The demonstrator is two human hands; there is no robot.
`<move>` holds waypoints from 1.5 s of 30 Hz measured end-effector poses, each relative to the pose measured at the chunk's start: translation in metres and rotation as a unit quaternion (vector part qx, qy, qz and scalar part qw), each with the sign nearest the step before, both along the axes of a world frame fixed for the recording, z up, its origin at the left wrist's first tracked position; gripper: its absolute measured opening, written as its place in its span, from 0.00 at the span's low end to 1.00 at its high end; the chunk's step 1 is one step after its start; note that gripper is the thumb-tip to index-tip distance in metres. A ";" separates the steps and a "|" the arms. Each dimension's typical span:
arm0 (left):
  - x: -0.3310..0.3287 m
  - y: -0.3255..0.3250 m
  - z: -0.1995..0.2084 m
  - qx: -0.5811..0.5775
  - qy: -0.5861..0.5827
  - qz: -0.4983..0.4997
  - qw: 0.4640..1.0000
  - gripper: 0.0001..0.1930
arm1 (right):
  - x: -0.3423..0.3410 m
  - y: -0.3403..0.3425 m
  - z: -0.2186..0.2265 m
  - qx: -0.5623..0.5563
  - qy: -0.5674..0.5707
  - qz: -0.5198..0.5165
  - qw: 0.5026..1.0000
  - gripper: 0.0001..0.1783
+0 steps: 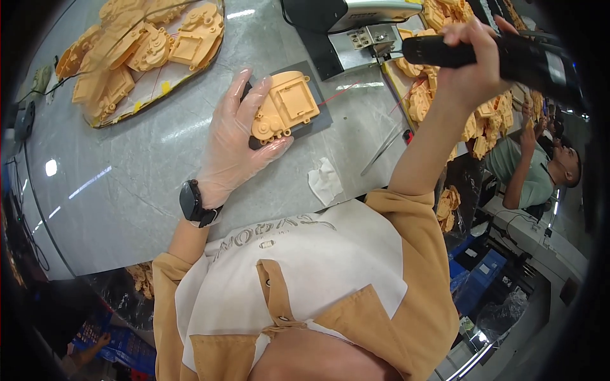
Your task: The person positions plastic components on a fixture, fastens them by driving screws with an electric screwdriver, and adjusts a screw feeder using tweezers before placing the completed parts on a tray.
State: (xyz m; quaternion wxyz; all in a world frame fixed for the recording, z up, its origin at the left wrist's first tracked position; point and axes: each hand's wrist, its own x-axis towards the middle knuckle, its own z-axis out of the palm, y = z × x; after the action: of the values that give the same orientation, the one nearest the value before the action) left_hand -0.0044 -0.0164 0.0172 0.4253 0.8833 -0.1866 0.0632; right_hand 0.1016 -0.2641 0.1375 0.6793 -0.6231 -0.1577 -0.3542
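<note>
A yellow-orange plastic housing [295,101], with an open rectangular pocket and small screw ears, lies on a dark flat plate [325,115] on the table. My left hand [232,136], in a clear plastic glove, grips the housing's left side, thumb at the near edge and fingers at the far-left edge. Raised at the upper right, my right hand [473,66] is wrapped round a thick black cylindrical tool [534,60]; its exact kind I cannot tell. A thin red wire [337,95] runs from the housing toward the right.
Similar housings fill a yellow-edged tray [152,95] at the far left and another pile [419,95] at the right. A black-and-silver machine [356,38] stands at the back. Tweezers [381,152] and a crumpled white tissue [325,182] lie nearby. Another person [524,162] sits at right.
</note>
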 end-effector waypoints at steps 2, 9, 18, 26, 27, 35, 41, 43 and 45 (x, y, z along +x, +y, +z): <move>0.000 -0.001 0.000 -0.008 0.006 -0.003 1.000 0.41 | 0.000 0.017 -0.003 0.025 0.054 -0.007 0.998 0.19; 0.011 0.002 0.001 0.002 0.010 -0.035 0.999 0.43 | -0.037 0.014 -0.017 0.037 0.086 0.089 0.992 0.23; 0.006 0.012 -0.006 -0.009 -0.025 -0.021 0.999 0.45 | -0.086 0.063 -0.020 0.045 0.033 0.262 0.963 0.28; 0.001 0.016 -0.006 -0.021 -0.031 -0.017 0.999 0.41 | -0.081 0.071 -0.022 0.007 0.048 0.233 0.971 0.26; 0.001 0.016 -0.007 -0.024 -0.032 -0.016 0.999 0.40 | -0.080 0.070 -0.024 -0.007 0.054 0.232 0.971 0.26; 0.000 0.016 -0.010 -0.023 -0.035 -0.019 0.999 0.38 | -0.079 0.083 -0.027 -0.006 0.100 0.191 0.976 0.24; 0.004 0.018 -0.014 -0.014 -0.029 -0.019 0.999 0.39 | -0.079 0.097 -0.025 -0.092 0.171 0.156 0.968 0.19; 0.004 0.019 -0.013 -0.003 -0.032 -0.026 0.999 0.39 | -0.075 0.096 -0.029 -0.026 0.152 0.191 0.969 0.21; 0.004 0.019 -0.010 0.010 -0.027 -0.022 0.999 0.40 | -0.073 0.094 -0.031 -0.035 0.146 0.194 0.970 0.21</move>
State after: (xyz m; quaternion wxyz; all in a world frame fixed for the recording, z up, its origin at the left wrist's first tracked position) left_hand -0.0005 0.0026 0.0074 0.4122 0.8813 -0.2183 0.0757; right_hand 0.0289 -0.1699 0.1069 0.7283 -0.6491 -0.1870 -0.1154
